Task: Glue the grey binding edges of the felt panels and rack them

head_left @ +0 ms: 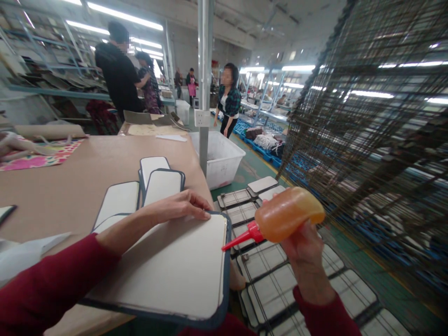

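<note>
My right hand is wrapped round a squeeze bottle of amber liquid, tilted so its red nozzle points left and down. The nozzle tip meets the right edge of a white panel with a dark blue border and rounded corners. A thin bead of glue-like liquid shows along that edge near the corner. My left hand pinches the panel's far edge, thumb on the white face. The panel lies over the table's near corner.
Several similar panels lie on the brown table. More rest on a wire rack low on the right; a tall wire rack stands beyond. A white bin stands behind a metal post. Several people are farther back.
</note>
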The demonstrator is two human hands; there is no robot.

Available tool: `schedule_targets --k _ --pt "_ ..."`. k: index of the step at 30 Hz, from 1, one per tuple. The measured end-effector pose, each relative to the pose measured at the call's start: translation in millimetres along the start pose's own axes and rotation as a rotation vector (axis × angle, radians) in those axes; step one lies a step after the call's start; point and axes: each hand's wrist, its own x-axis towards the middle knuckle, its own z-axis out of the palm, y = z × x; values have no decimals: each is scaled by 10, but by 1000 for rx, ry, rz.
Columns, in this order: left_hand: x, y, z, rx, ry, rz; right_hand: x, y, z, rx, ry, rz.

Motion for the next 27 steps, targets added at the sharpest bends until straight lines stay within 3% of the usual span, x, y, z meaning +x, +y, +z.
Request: schedule_targets --k 9,18,27 --pt "74 -62 -63 -28 38 2 -11 -18 39 -8 -74 -15" --pt "102 -74 -94 -75 72 -28 -43 -22 -14 -50 -34 35" --pt "123 -132 -143 -109 93 -17 -104 -18 -7 -35 -86 68"
